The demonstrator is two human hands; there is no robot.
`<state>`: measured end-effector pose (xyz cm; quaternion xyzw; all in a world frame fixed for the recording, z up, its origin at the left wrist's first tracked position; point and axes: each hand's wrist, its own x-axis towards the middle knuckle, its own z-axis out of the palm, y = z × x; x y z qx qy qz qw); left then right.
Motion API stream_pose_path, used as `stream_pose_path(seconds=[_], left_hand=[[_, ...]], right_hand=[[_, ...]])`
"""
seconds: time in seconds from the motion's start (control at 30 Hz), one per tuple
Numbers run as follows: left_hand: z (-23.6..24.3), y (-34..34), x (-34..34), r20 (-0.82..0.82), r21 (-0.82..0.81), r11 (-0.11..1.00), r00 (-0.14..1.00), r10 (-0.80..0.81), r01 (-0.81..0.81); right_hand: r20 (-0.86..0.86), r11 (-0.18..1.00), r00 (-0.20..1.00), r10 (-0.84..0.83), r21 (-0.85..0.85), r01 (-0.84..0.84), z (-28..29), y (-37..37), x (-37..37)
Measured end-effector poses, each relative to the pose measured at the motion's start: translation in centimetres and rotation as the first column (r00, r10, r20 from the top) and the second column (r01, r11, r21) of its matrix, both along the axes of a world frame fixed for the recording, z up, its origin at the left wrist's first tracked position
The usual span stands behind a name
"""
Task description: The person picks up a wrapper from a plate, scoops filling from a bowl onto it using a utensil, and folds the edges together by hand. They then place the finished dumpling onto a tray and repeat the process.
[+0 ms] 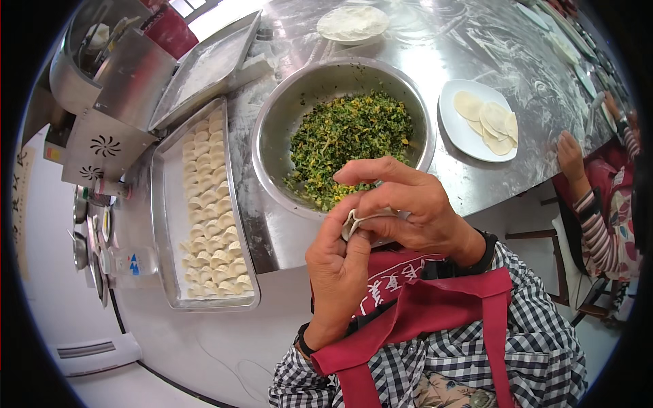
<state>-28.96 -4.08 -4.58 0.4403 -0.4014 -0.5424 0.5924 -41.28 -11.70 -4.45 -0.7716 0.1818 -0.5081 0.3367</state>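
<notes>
Both hands meet just in front of a wide steel bowl (pixel 272 112) of chopped green and yellow filling (pixel 350 139). Between them is a folded dumpling (pixel 352 221), mostly covered by fingers. My left hand (pixel 340 262) grips its left side, thumb and fingers pressed together. My right hand (pixel 415 207) pinches the dough from the right, its index finger raised and bent over the bowl. To the right of the bowl, a white plate (pixel 459 136) carries several round dough wrappers (pixel 495 121).
At the left, a metal tray (pixel 163 224) holds rows of shaped dumplings (pixel 211 224). Behind it lies a floured tray (pixel 211 68). A plate of flour (pixel 352 24) stands at the far side of the floury steel table (pixel 469 51). Another person's hand (pixel 571 155) rests at the right edge.
</notes>
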Motion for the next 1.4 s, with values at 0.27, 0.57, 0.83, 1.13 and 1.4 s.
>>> stream_pose_path(seconds=[0.27, 0.57, 0.83, 1.13, 1.4], left_hand=[[0.7, -0.1, -0.5, 0.065, -0.037, 0.999, 0.998, 0.026, -0.024], [0.1, 0.0, -0.3, -0.387, 0.081, 0.997, 0.922, 0.014, 0.019], [0.0, 0.3, -0.8, -0.084, -0.014, 1.000, 0.996, 0.021, -0.022], [0.4, 0.2, -0.2, 0.389, -0.084, 0.996, 0.921, 0.000, 0.035], [-0.1, -0.1, -0.3, 0.002, 0.013, 0.995, 0.995, -0.095, 0.095]], right_hand=[[-0.027, 0.999, 0.999, -0.023, -0.031, 0.022, -0.2, 0.1, -0.3], [0.125, 0.998, 0.990, -0.066, 0.018, 0.064, -0.2, 0.9, 0.0], [-0.009, 0.982, 0.997, -0.082, -0.171, 0.080, -0.1, 0.4, -0.1], [-0.022, 1.000, 1.000, -0.021, -0.018, 0.021, 0.2, 0.6, -0.4], [0.072, 0.995, 0.997, 0.006, 0.097, -0.012, -0.6, 0.8, -1.0]])
